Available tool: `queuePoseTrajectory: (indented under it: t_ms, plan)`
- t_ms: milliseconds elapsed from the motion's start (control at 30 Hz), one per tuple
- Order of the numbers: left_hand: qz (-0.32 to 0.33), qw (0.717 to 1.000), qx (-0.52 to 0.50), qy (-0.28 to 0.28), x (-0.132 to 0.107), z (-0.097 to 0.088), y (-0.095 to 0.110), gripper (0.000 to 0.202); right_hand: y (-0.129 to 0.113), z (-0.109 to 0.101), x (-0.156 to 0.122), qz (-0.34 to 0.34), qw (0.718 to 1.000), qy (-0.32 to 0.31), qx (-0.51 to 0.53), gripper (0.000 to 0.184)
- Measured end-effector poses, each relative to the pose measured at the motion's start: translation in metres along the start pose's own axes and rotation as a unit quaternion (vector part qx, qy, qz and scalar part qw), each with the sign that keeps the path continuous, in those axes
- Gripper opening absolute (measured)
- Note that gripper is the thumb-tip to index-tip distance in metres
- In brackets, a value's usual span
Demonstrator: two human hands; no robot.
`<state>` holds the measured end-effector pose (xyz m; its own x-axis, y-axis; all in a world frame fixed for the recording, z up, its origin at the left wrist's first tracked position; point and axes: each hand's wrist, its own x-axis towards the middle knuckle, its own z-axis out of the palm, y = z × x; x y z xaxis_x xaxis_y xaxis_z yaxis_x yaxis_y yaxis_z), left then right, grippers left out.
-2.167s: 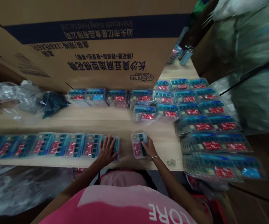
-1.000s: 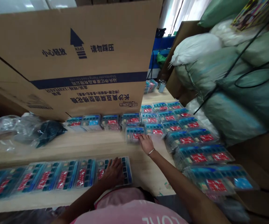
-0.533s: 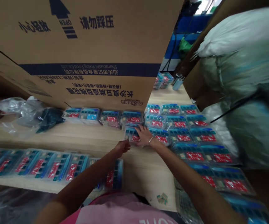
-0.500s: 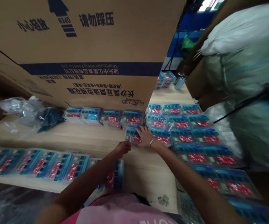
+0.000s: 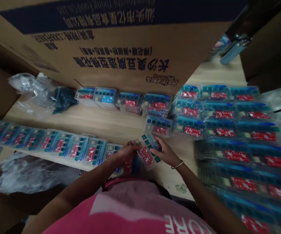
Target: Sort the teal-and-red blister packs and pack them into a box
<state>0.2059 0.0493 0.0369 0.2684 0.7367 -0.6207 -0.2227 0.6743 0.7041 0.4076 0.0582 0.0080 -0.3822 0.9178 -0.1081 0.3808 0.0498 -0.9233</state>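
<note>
A clear plastic box (image 5: pixel 146 156) with teal squares and a red packet inside is held tilted in front of my body, between both hands. My left hand (image 5: pixel 130 151) grips its left edge, fingers closed. On the opposite side, my right hand (image 5: pixel 166 153) has its fingers wrapped round the edge, and a bracelet circles that wrist. Just beyond the hands lies a similar box (image 5: pixel 159 126), flat on the table. To the left, a row of like boxes (image 5: pixel 75 150) runs along the table's near edge, partly hidden by my left forearm.
Stacks of similar boxes (image 5: pixel 218 114) fill the right side. A big cardboard carton (image 5: pixel 121 48) stands at the back, with several boxes (image 5: pixel 130 103) along its foot. Clear plastic bags (image 5: pixel 30 86) lie back left. Small pale pieces (image 5: pixel 180 188) lie near the front edge.
My right hand has left the flat box beyond and come back toward my body. Both hands now hold a tilted box; where it came from is not shown. My view has tipped downward.
</note>
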Motion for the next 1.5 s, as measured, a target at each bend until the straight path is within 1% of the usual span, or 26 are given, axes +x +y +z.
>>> queuePoseTrajectory:
  t_ms: [33,67,100,133,200,233,267,300,367,433,500,567,667,733,767,800,867,933,967,1033,1100,1167,1267,1367,1433,1500]
  plan:
    - [0.011,0.998,0.06,0.0,-0.01,-0.011,-0.005,0.042,0.005,0.015,-0.009,0.027,0.999,-0.002,0.041,0.055]
    - [0.034,0.99,0.138,0.024,-0.02,-0.021,-0.009,0.046,0.009,0.033,-0.017,0.05,0.996,0.006,0.071,0.05]
    - [0.071,0.968,0.23,0.067,-0.028,-0.032,-0.013,0.05,0.013,0.051,-0.025,0.068,0.994,0.026,0.086,0.048]
    - [0.117,0.93,0.328,0.118,-0.037,-0.042,-0.016,0.056,0.016,0.07,-0.032,0.082,0.991,0.057,0.085,0.049]
    - [0.198,0.819,0.501,0.201,-0.05,-0.061,-0.025,0.066,0.021,0.108,-0.042,0.103,0.985,0.131,0.046,0.051]
    - [0.219,0.767,0.564,0.214,-0.056,-0.07,-0.03,0.07,0.022,0.126,-0.046,0.109,0.981,0.162,0.019,0.051]
    - [0.226,0.727,0.613,0.21,-0.06,-0.078,-0.036,0.073,0.024,0.142,-0.049,0.112,0.976,0.185,-0.005,0.052]
    - [0.223,0.698,0.651,0.195,-0.062,-0.085,-0.043,0.076,0.024,0.157,-0.052,0.114,0.973,0.2,-0.021,0.053]
    - [0.212,0.659,0.702,0.166,-0.064,-0.097,-0.057,0.078,0.025,0.178,-0.055,0.116,0.969,0.214,-0.037,0.056]
    - [0.217,0.633,0.726,0.158,-0.062,-0.105,-0.067,0.079,0.027,0.187,-0.056,0.111,0.969,0.216,-0.054,0.058]
    - [0.231,0.616,0.734,0.167,-0.06,-0.109,-0.073,0.08,0.028,0.185,-0.053,0.1,0.968,0.216,-0.081,0.057]
    - [0.24,0.609,0.735,0.175,-0.06,-0.11,-0.074,0.081,0.028,0.169,-0.047,0.085,0.962,0.233,-0.117,0.054]
    - [0.259,0.615,0.721,0.184,-0.058,-0.105,-0.067,0.082,0.021,0.124,-0.03,0.051,0.943,0.27,-0.19,0.05]
    - [0.288,0.639,0.689,0.184,-0.05,-0.095,-0.055,0.083,0.012,0.086,-0.015,0.021,0.93,0.277,-0.241,0.044]
    - [0.302,0.658,0.665,0.18,-0.042,-0.088,-0.046,0.084,0.007,0.068,-0.006,0.008,0.925,0.274,-0.264,0.042]
    - [0.311,0.684,0.637,0.174,-0.031,-0.078,-0.035,0.084,0.001,0.05,0.004,-0.001,0.92,0.269,-0.284,0.04]
    - [0.296,0.751,0.566,0.165,-0.002,-0.055,-0.011,0.083,-0.009,0.02,0.023,-0.006,0.913,0.251,-0.322,0.039]
    - [0.226,0.837,0.47,0.164,0.031,-0.03,0.012,0.084,-0.014,0.001,0.041,0.005,0.907,0.22,-0.359,0.041]
    - [0.181,0.873,0.422,0.165,0.048,-0.018,0.021,0.084,-0.015,-0.006,0.049,0.015,0.905,0.197,-0.377,0.043]
    - [0.106,0.916,0.349,0.165,0.078,-0.002,0.034,0.087,-0.015,-0.013,0.062,0.043,0.9,0.146,-0.409,0.047]
    - [0.068,0.932,0.321,0.156,0.099,0.006,0.037,0.087,-0.013,-0.017,0.07,0.068,0.892,0.103,-0.434,0.053]
    - [0.046,0.941,0.308,0.135,0.109,0.008,0.035,0.078,-0.014,-0.023,0.076,0.079,0.884,0.072,-0.455,0.059]
    - [0.021,0.953,0.289,0.092,0.11,0.004,0.035,0.057,-0.021,-0.035,0.086,0.086,0.872,0.029,-0.481,0.073]
    - [0.009,0.956,0.286,0.061,0.108,-0.002,0.044,0.049,-0.031,-0.046,0.098,0.113,0.87,-0.013,-0.479,0.086]
    - [-0.005,0.956,0.289,0.049,0.109,-0.007,0.051,0.048,-0.033,-0.05,0.102,0.124,0.873,-0.038,-0.47,0.084]
    - [-0.022,0.953,0.299,0.04,0.112,-0.012,0.057,0.05,-0.032,-0.049,0.101,0.123,0.876,-0.053,-0.463,0.077]
